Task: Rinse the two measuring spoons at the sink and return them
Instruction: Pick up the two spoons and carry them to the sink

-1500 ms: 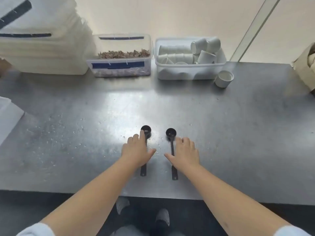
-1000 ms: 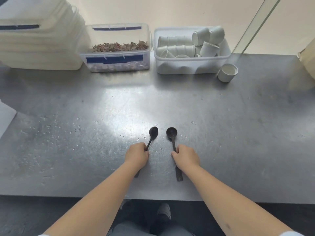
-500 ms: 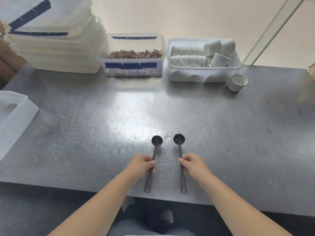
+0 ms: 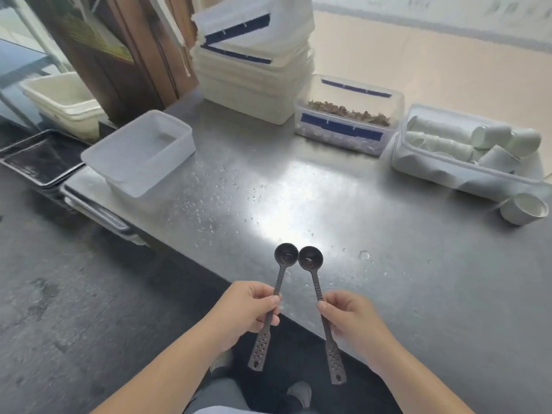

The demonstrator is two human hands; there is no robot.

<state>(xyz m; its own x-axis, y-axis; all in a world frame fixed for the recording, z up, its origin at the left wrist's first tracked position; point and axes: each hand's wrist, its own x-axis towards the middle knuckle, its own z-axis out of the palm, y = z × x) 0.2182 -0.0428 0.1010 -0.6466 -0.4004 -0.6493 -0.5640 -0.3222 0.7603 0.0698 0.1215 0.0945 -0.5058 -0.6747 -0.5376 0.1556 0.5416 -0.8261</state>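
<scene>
So the table (image 4: 418,279) has a stack of lidded tubs (image 4: 254,70) at the back, a tub of dried bits (image 4: 348,115) right of that, then a bin of cups (image 4: 469,150) further right with one loose cup (image 4: 524,208) just in front of it. An empty tub (image 4: 140,150) sits at the table's left end. Both spoons are held up over the near edge, left spoon (image 4: 276,291) and right spoon (image 4: 318,294), bowls side by side.

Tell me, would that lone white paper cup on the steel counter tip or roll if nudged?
The lone white paper cup likely weighs little, so a nudge would probably slide it across the smooth steel counter. It looks squat, so tipping seems less likely. Once on its side, its round wall would probably roll.
</scene>
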